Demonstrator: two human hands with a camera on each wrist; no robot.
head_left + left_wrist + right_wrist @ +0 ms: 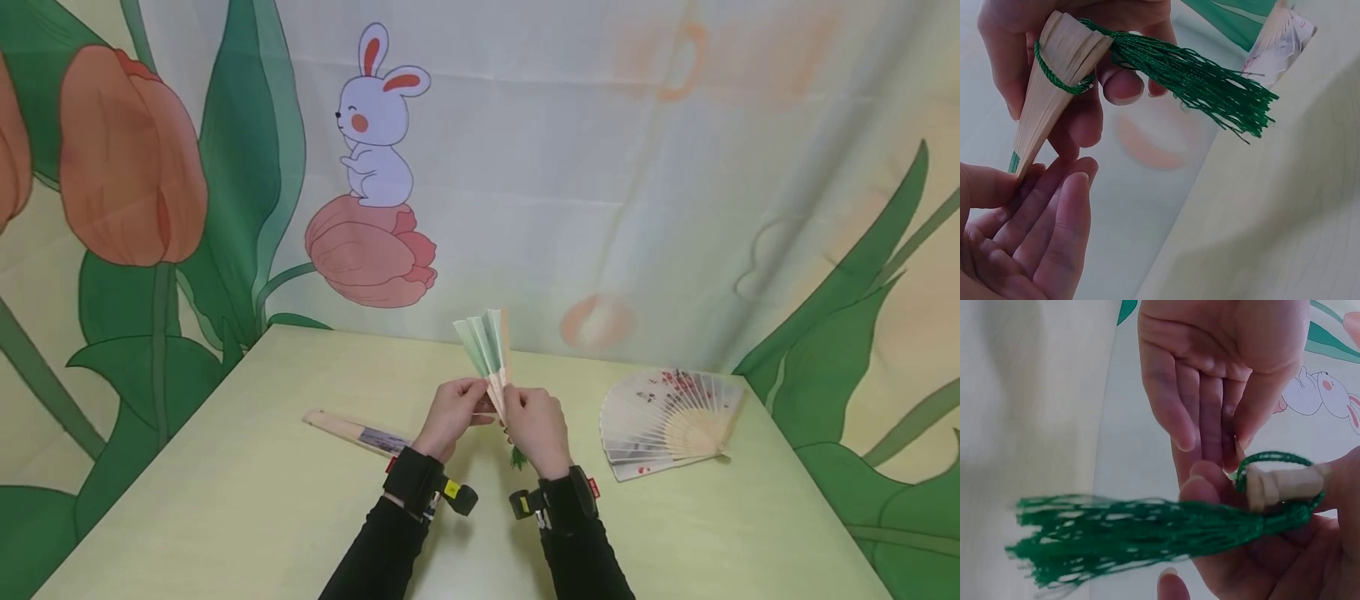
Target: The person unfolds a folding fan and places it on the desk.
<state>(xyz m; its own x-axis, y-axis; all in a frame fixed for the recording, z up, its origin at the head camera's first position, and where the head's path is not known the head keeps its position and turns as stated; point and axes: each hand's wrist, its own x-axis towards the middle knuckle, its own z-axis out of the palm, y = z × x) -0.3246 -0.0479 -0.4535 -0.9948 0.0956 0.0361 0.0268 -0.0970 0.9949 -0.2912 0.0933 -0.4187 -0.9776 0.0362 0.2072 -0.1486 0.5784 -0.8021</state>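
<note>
A partly spread folding fan (483, 343) with green leaf and pale wooden ribs stands upright between both hands above the table. My left hand (452, 415) pinches one side of it between thumb and fingertips, the other fingers extended. On the opposite side my right hand (542, 427) grips the ribs close to the pivot end. A green cord loops round the wooden base (1063, 59), and from it a green tassel (1204, 81) hangs loose. In the right wrist view the tassel (1129, 540) partly covers the right hand's fingers.
A closed fan (348, 427) with a dark patterned section lies on the table (247, 508) by the left wrist. Spread out at the right is a white fan (667, 421) with red blossoms. A printed curtain (510, 167) hangs along the table's back edge.
</note>
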